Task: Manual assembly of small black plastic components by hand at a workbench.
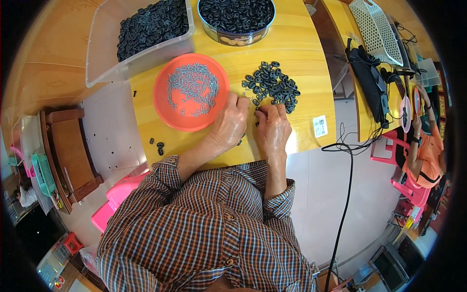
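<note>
My left hand (229,124) is closed, its fingertips pinched together beside the right rim of an orange plate (160,104). What those fingers hold, if anything, is too small to make out. Small grey metal screws (194,82) lie spread in the plate. Close by on the right, my right hand (274,130) pinches a small black oval part (258,110) between thumb and fingers. A loose pile of black oval parts with holes (275,85) lies just beyond my right hand. Some pieces beneath my hands are partly hidden.
A clear plastic bin (109,58) and a round tin (238,39), both full of black parts, stand at the back of the yellow table (301,44). A white label (320,126) lies right. A black cable (348,194) hangs beyond. Another person (425,151) sits far right.
</note>
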Tool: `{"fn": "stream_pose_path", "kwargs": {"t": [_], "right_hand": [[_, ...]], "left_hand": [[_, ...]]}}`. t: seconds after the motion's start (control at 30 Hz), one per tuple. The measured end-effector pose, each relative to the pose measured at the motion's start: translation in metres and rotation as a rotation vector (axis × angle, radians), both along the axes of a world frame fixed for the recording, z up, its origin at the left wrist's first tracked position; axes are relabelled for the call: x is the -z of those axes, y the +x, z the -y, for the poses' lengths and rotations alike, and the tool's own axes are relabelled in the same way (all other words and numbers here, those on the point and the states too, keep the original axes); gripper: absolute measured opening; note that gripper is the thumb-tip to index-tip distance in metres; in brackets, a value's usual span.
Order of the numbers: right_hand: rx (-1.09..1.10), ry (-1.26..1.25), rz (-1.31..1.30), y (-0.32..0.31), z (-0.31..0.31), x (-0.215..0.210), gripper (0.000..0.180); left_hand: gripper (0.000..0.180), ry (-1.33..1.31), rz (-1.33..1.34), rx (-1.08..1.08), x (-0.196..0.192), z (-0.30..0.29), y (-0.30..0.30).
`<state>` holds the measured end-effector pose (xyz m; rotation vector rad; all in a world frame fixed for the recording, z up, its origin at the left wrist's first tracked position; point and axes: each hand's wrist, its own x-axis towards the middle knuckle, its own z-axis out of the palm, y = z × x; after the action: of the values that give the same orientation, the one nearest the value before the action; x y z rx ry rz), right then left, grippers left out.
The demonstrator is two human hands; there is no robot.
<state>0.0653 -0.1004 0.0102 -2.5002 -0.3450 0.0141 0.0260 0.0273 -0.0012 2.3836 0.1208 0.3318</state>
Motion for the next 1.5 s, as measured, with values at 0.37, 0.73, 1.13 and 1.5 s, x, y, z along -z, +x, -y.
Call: {"fn": "stream_pose_path", "kwargs": {"t": [0.37,0.73,1.13,1.5], "right_hand": [[-0.061,-0.103,0.127,0.003,0.003,0.001,0.011],[0.322,1.115,-0.613,-0.009,0.019,-0.009,0.012],[0.235,1.315,-0.541,-0.017,0.009,-0.002,0.007],[0.243,1.407,-0.492,-0.022,0.006,-0.002,0.006]], "left_hand": [[0.012,0.225,-0.067,0.016,-0.002,0.003,0.009],[0.021,0.427,-0.135,0.114,-0.003,0.0,0.012],[0.018,-1.022,-0.564,0.202,-0.024,-0.004,0.01],[0.016,-1.556,-0.458,0.274,-0.008,0.007,0.005]]}}
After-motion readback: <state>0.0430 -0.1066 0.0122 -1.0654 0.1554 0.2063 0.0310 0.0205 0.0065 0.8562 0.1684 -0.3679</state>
